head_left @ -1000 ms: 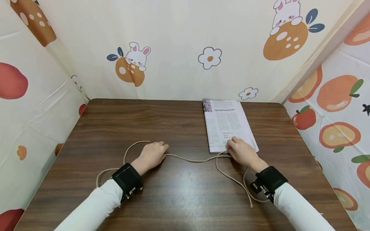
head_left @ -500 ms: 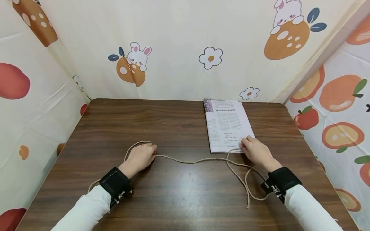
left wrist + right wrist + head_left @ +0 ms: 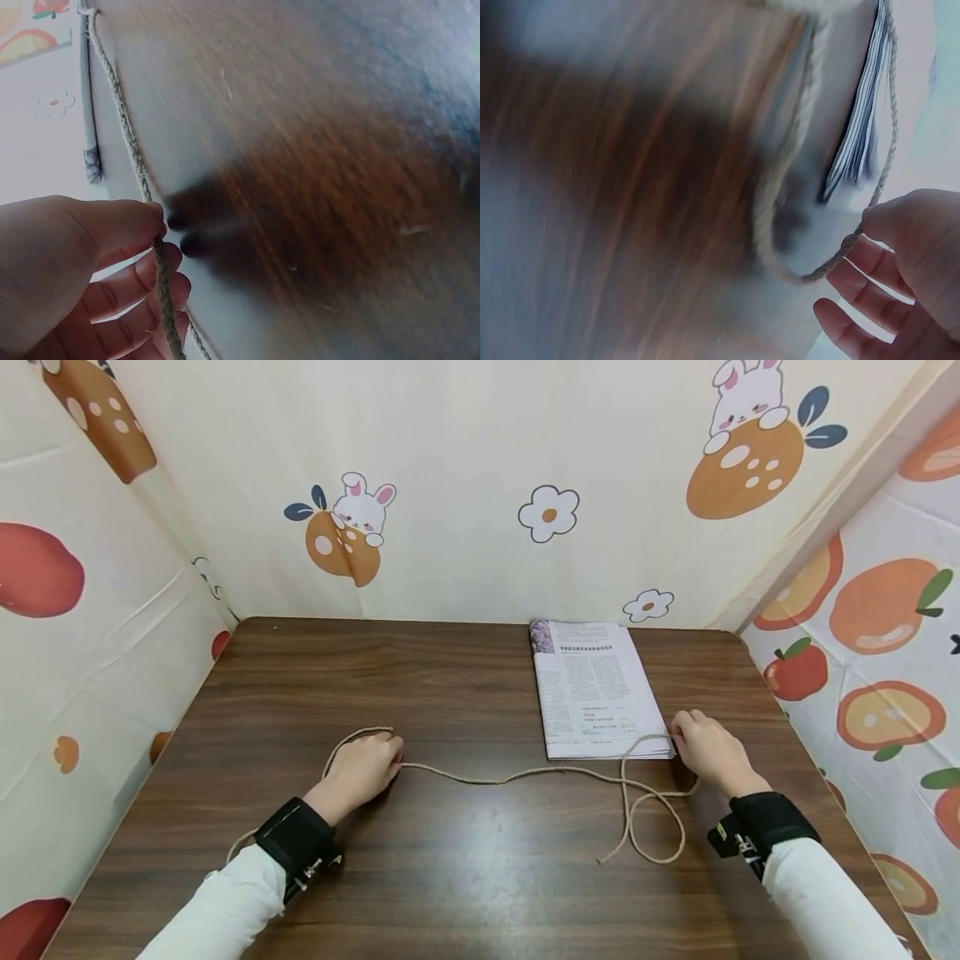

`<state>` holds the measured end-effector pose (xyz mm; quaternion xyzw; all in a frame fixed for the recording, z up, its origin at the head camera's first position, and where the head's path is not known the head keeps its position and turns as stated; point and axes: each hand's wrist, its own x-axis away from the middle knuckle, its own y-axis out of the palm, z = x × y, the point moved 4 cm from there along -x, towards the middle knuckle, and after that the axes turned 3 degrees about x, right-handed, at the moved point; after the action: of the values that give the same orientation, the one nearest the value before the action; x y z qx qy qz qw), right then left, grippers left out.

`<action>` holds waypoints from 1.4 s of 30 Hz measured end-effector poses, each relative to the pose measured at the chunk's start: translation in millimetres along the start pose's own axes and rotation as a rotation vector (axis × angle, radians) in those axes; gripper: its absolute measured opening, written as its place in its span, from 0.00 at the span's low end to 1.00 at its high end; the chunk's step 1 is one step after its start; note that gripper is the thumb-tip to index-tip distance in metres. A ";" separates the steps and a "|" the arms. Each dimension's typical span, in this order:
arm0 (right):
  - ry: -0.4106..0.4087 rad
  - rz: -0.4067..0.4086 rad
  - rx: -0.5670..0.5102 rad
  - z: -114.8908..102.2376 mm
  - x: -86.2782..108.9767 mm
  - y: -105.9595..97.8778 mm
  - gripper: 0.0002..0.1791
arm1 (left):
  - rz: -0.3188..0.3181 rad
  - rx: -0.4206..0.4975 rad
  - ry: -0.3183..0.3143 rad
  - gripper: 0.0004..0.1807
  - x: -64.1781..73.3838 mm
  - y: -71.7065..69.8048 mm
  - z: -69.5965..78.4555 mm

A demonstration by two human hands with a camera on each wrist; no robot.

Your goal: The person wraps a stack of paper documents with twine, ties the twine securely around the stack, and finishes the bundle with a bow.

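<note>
Head view: I record left hand (image 3: 358, 777) and right hand (image 3: 712, 752) pinching braided cord (image 3: 483, 782) sideways between them, its crossing (image 3: 624, 780) nearer the right.

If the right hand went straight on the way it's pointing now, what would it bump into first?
Besides the rope it holds, the right hand would likely meet the newspaper first: its right edge lies just ahead in the head view, though the hand's height is unclear.
</note>
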<state>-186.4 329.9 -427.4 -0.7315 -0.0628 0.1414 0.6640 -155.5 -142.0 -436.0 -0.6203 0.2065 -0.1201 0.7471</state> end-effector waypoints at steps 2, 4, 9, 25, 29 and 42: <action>0.015 -0.004 0.003 6.9 1.3 -1.0 0.04 | -0.002 0.003 -0.005 0.12 -0.1 0.5 -0.4; 0.027 -0.010 0.008 13.8 2.2 -1.2 0.04 | -0.003 0.005 -0.011 0.12 -0.1 0.5 -0.7; 0.057 -0.041 0.013 25.7 4.5 -0.5 0.04 | 0.003 0.007 -0.012 0.12 0.5 -0.4 -0.8; -0.077 0.121 -0.005 -10.8 10.1 -9.8 0.07 | 0.012 0.010 -0.006 0.09 3.2 -14.5 2.8; -0.171 0.187 -0.017 -37.3 18.0 -10.0 0.09 | 0.034 0.004 -0.002 0.10 6.1 -18.2 5.5; -0.286 0.206 -0.019 -80.3 37.0 7.9 0.12 | 0.002 -0.011 -0.013 0.10 9.5 -12.4 4.0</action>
<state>-128.6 262.8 -433.5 -0.7127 -0.0828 0.3107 0.6234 -144.3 -145.1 -424.9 -0.6250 0.2031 -0.1140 0.7451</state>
